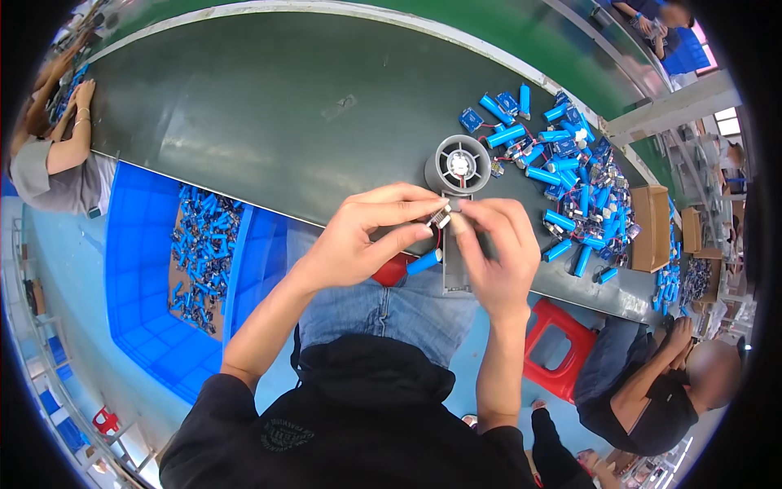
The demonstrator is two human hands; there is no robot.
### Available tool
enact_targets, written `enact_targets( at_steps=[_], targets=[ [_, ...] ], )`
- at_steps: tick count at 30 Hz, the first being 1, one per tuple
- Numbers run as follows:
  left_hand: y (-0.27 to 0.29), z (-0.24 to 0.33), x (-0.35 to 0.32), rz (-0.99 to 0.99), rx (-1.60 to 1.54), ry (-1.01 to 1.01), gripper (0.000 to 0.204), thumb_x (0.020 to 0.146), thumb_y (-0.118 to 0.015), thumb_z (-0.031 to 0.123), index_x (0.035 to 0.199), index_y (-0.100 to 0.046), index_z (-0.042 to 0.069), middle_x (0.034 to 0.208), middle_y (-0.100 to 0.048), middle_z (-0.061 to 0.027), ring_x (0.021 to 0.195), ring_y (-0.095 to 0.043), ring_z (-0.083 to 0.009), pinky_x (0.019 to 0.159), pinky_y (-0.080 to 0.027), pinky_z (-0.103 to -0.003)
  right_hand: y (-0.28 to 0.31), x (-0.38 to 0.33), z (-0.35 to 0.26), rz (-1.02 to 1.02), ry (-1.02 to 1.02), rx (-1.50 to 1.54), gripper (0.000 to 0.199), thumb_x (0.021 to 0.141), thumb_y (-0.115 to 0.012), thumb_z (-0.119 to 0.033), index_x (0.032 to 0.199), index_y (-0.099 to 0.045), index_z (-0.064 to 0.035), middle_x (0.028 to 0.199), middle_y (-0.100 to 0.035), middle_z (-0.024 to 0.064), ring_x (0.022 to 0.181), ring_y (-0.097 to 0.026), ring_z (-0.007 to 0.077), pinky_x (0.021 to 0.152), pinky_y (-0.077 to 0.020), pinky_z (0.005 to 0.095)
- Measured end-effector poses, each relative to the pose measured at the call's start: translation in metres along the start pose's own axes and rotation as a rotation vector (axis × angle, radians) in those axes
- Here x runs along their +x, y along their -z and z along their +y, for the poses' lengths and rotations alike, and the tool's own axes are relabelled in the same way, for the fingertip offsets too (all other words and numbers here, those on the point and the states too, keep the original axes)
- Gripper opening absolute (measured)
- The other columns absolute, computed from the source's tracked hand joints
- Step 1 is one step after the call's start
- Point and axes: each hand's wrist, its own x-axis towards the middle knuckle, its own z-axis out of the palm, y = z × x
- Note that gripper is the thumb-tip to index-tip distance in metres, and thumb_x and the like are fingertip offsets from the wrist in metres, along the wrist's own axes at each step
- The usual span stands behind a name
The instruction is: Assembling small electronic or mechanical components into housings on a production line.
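My left hand (pixel 358 236) is closed in a pinch on a small circuit board (pixel 441 218) with metal connectors. From this board a blue cylindrical battery (pixel 424 262) hangs on a red wire over my lap. At the board's right edge my right hand (pixel 498 248) is also closed, fingertips together; what lies between them is mostly hidden. Just beyond both hands sits a grey round fan housing (pixel 434 173) with spokes and a pale hub. Its long grey handle (pixel 457 275) runs toward me under my hands, past the table edge.
Many blue batteries wired to boards (pixel 562 175) are heaped on the dark green table (pixel 269 106) at right, beside a cardboard box (pixel 650 228). A blue bin (pixel 151 326) with more stands at left. A red stool (pixel 562 350) and co-workers are on both sides.
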Motion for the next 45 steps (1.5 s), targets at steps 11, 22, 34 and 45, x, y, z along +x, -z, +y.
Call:
enact_targets(
  at_steps=[11, 22, 34, 45],
  targets=[
    [0.010, 0.022, 0.029, -0.069, -0.267, 0.058, 0.043, 0.084, -0.064, -0.011, 0.127, -0.063, -0.005, 0.124, -0.059, -0.0150, 0.114, -0.058, -0.0213, 0.099, -0.047, -0.034, 0.028, -0.008, -0.030, -0.067, -0.887, 0.366, 0.012, 0.092, -0.070, -0.008, 0.097, -0.070, 0.0033, 0.067, -0.054, -0.0089, 0.057, -0.040, -0.0020, 0.050, -0.0288, 0.0172],
    [0.105, 0.012, 0.247, 0.143, -0.148, -0.003, 0.037, 0.097, -0.063, 0.023, 0.125, -0.060, -0.001, 0.112, -0.067, -0.0105, 0.099, -0.068, -0.0189, 0.086, -0.054, -0.032, -0.021, 0.205, 0.097, 0.035, -0.403, -0.004, 0.033, 0.093, -0.068, -0.029, 0.097, -0.072, 0.0039, 0.073, -0.068, 0.0041, 0.066, -0.055, 0.0085, 0.060, -0.0457, 0.0289],
    [0.161, -0.098, 0.370, 0.274, 0.543, -0.042, 0.029, 0.078, -0.075, 0.013, 0.106, -0.073, 0.008, 0.101, -0.071, -0.0144, 0.094, -0.068, -0.0323, 0.087, -0.053, -0.038, -0.131, 0.289, 0.218, -0.040, -0.630, -0.213, 0.038, 0.093, -0.060, -0.042, 0.100, -0.074, -0.0070, 0.100, -0.072, 0.0207, 0.098, -0.068, 0.0397, 0.086, -0.0525, 0.0491],
    [0.047, -0.013, 0.307, 0.248, 0.656, -0.451, 0.014, 0.088, -0.067, 0.015, 0.091, -0.069, 0.001, 0.084, -0.063, -0.0122, 0.069, -0.061, -0.0254, 0.064, -0.048, -0.036, 0.105, 0.184, 0.095, -0.657, -0.529, -0.396, 0.049, 0.091, -0.065, -0.047, 0.089, -0.072, 0.0018, 0.071, -0.067, 0.0160, 0.068, -0.065, 0.0252, 0.067, -0.0499, 0.0394]
  ],
)
